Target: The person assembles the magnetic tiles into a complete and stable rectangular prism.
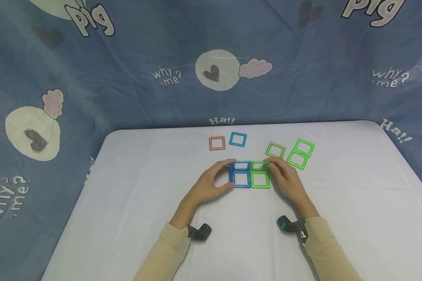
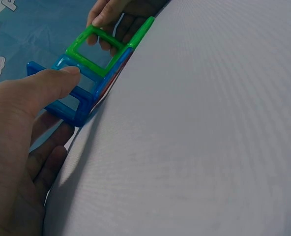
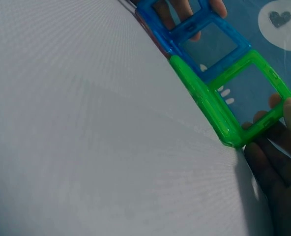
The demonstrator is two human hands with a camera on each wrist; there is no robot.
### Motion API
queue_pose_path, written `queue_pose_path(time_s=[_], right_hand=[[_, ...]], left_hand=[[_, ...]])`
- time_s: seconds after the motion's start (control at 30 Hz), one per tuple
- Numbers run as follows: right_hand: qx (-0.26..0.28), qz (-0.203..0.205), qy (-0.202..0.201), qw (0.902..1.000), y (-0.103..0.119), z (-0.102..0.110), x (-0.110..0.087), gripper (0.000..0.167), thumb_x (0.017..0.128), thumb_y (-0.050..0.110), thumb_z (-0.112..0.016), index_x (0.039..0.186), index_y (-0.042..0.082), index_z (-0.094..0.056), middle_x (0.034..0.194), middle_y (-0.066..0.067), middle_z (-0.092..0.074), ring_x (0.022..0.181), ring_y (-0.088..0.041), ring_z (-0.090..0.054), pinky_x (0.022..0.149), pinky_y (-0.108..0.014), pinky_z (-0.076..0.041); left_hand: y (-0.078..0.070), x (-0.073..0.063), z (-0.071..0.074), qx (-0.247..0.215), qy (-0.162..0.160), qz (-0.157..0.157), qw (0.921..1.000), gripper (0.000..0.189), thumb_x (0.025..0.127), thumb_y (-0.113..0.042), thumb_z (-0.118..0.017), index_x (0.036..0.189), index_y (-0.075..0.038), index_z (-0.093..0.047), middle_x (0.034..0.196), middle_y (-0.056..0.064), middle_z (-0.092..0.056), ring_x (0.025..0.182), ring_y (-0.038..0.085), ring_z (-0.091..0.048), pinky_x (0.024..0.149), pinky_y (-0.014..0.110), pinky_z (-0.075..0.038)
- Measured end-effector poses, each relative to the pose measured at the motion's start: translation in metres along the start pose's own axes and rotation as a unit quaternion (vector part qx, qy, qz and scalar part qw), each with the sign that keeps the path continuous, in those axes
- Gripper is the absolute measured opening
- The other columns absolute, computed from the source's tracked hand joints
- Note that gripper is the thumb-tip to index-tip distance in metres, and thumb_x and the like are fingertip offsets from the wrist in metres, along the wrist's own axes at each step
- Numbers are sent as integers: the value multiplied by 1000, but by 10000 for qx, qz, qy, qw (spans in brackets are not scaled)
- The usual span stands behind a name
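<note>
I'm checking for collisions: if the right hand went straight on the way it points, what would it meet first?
The right hand would first meet the standing green frame at its fingertips; beyond, perhaps the loose blue frame, though depth is unclear.

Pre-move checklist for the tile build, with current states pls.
1. Left hand on the blue end: ok, thumb and fingers grip it.
2. Right hand on the green end: ok, pinching the upright tile.
3. Blue and green sections meeting edge to edge: ok.
4. Build standing without support: cannot tell, both hands are on it.
5. Right hand clear of the single green tile: cannot tell, fingers look very close.
6. Orange tile and loose blue tile attached: not ok, both lie apart.
</note>
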State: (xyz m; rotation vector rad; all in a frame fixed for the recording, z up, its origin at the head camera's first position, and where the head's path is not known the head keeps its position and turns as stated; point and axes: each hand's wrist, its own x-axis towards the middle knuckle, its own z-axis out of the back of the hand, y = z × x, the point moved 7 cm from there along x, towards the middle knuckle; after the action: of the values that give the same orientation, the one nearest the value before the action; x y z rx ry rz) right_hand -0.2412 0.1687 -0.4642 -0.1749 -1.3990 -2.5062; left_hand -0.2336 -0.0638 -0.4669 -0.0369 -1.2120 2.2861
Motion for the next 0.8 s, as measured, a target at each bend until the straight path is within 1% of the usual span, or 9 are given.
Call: queue_pose_path(time_s=[0.1,0.2,0.27,0.37,0.43,0.5,0.6,0.67,0.8], right_hand=[[10,-48,24,10000,-1,0,0,26,99,29,-46,117,17,-60,126,-4,-62,130,-24,-49,110,-44,-37],[27,-94,44,9999,-2,-1,0,26,100,30,-46,116,17,-60,120,-2,-64,124,-21,-53,108,-41,-40],[42,-114,43,9999,-2,0,0,26,100,30,-45,116,17,-60,116,0,-66,119,-17,-56,106,-36,-42],[58,-139,38,9999,-2,0,0,26,100,31,-45,117,17,-60,112,2,-66,111,-12,-59,102,-24,-44],[40,-170,41,9998,-2,0,0,27,100,32,-44,117,17,-60,111,2,-66,109,-9,-58,100,-21,-43],[26,-200,56,9998,-2,0,-1,28,100,33,-44,117,17,-60,111,1,-66,105,-10,-59,99,-25,-45],[35,-236,81,9997,-3,-1,0,28,100,33,-44,116,17,-60,115,-1,-65,102,-14,-60,97,-36,-47],[77,-247,102,9996,-3,-1,0,27,100,32,-44,116,16,-60,116,-3,-65,101,-18,-62,96,-41,-48],[154,-236,141,9995,-4,-1,0,26,100,30,-46,117,16,-59,118,-4,-65,104,-22,-63,100,-43,-47]], left_hand=[[0,0,0,29,-7,12,10000,71,83,-32,-73,142,-38,-36,136,-10,-51,126,6,-48,112,28,-36],[-1,0,0,26,1,-2,10000,71,83,-31,-73,143,-36,-35,136,-9,-51,126,7,-49,112,28,-36],[-1,0,0,22,19,1,10000,72,82,-31,-73,143,-36,-35,136,-9,-51,126,8,-49,113,28,-35],[-1,0,0,24,48,20,10000,72,82,-32,-73,143,-37,-35,136,-9,-51,126,8,-48,113,28,-35],[-1,0,0,50,45,13,10000,72,82,-33,-73,143,-37,-35,136,-9,-51,126,8,-48,113,28,-35],[-2,0,0,66,33,-17,10000,72,82,-32,-73,143,-36,-35,135,-9,-51,126,8,-49,112,29,-36],[-4,0,1,32,22,-94,9999,72,81,-29,-75,143,-34,-37,133,-9,-52,124,8,-51,112,29,-37],[-5,-1,1,2,27,-102,9999,73,81,-27,-75,143,-35,-37,133,-10,-52,123,7,-51,112,29,-37],[-4,-1,1,39,53,-59,10000,76,81,-27,-75,143,-36,-34,133,-11,-52,124,5,-50,112,28,-36]])
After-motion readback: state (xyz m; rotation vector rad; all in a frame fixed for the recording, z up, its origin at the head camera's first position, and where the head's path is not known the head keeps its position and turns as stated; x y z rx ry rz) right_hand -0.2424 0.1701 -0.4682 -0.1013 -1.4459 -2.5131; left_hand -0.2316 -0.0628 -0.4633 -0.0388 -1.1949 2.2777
